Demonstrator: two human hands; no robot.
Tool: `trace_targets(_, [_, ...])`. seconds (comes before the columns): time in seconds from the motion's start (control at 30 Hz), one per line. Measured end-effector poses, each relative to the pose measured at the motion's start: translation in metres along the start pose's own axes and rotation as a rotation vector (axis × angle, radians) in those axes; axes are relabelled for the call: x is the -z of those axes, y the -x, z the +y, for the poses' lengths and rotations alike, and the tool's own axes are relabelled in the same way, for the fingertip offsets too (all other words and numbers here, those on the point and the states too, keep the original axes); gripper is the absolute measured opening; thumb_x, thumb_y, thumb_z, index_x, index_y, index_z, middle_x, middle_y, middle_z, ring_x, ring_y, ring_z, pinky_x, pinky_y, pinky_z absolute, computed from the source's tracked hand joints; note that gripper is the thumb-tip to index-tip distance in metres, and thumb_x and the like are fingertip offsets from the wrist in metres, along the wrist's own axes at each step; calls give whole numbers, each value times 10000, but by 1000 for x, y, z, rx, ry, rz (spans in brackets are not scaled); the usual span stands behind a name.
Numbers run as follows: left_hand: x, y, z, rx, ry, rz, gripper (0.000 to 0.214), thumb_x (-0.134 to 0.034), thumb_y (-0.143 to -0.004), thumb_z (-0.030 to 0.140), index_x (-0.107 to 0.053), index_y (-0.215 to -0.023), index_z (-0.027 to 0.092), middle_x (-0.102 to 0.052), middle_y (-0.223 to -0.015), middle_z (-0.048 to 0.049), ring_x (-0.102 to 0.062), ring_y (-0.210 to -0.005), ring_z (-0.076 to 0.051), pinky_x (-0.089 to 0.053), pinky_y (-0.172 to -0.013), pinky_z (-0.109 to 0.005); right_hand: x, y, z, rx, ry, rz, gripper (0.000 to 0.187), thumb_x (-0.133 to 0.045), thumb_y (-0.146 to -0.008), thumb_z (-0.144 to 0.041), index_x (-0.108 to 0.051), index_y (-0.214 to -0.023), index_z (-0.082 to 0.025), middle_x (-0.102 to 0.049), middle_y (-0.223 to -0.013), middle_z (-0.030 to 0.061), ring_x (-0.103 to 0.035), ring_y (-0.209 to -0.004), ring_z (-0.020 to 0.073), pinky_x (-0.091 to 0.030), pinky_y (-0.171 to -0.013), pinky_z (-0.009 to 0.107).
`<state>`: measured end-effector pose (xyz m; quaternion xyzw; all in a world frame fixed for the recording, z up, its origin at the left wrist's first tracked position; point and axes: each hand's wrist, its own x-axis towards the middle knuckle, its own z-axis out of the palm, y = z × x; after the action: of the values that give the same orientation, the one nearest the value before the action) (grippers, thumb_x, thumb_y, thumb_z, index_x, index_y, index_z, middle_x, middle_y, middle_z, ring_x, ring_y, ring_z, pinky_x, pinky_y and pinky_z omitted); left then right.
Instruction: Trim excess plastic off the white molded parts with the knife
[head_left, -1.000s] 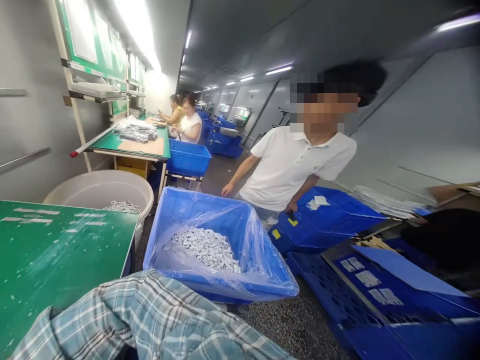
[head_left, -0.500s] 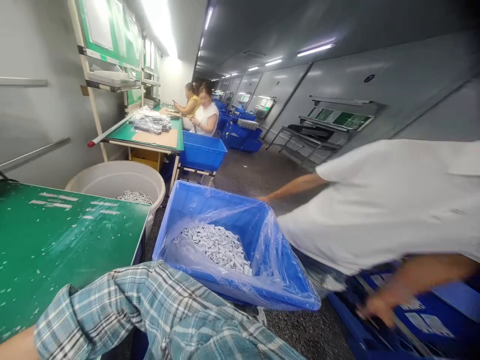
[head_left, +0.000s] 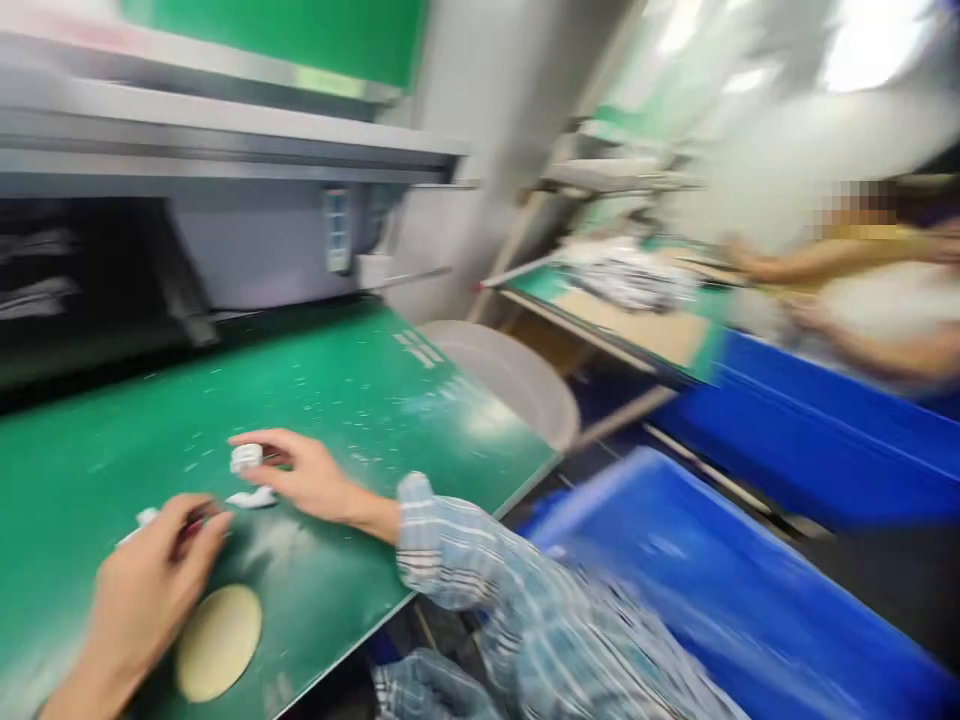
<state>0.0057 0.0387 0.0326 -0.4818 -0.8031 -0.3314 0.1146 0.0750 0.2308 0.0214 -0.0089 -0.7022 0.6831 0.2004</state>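
Observation:
My right hand (head_left: 307, 475) reaches over the green tabletop and pinches a small white piece (head_left: 246, 458) between thumb and fingers. Just under it another white piece (head_left: 255, 498) lies on the table. Closer to me, my left hand (head_left: 154, 585) is closed, its fingers curled round something with a dark red bit (head_left: 187, 535); blur and the fingers hide what it is. A whitish bit (head_left: 147, 517) shows beyond its knuckles. A round cream-coloured disc (head_left: 220, 643) lies beside the left hand, near the table's front edge.
The green table (head_left: 330, 400) is strewn with white specks. A shelf rail (head_left: 225, 140) runs above its back. Right of it stand a pale round tub (head_left: 517, 375) and a blue bin (head_left: 720, 590). Two people sit by another workbench (head_left: 622, 320) at the right.
My view has swung left from the blue bin and aisle to the green table. Both hands now show over it, the right one with a white piece. The co-worker in white at right is out of view.

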Motion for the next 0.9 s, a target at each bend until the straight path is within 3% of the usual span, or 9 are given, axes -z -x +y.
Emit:
trace_targets(0.17, [0,14,1,21,32,-8,313,-488,-1085,483,-633,-1013,215,-677,-712,30,-592,-533,-126,-439,-532,-233,-1,12,6,94,86,-42,207,-747,-924,-206,-776,-1124,-248,-787,-1118,40,-733,-1008,183,-588,-900,304])
trace_targets(0.33, [2,17,6,28,134,-49,276,-461,-1105,430,-610,-1025,212,-655,-744,27,-566,-565,-122,-431,-575,-235,-8,24,1,217,181,-89,235,-712,-942,-124,-767,-1125,-261,-794,-1083,36,-729,-1013,185,-582,-903,312])
trace_targets(0.63, [4,15,7,89,290,-117,306,-500,-1089,379,-531,-841,202,-562,-660,53,-469,-539,-98,-350,-535,-222,-9,25,-3,282,227,-107,185,-698,-974,-166,-758,-1120,-262,-804,-1078,64,-745,-1019,220,-599,-936,394])
trace_targets(0.9, [4,16,6,118,409,-188,340,-487,-1096,353,-496,-793,200,-485,-636,62,-413,-543,-96,-313,-530,-228,-9,26,-5,360,254,-91,237,-698,-971,-125,-760,-1147,-270,-802,-1068,57,-744,-1003,206,-603,-909,368])
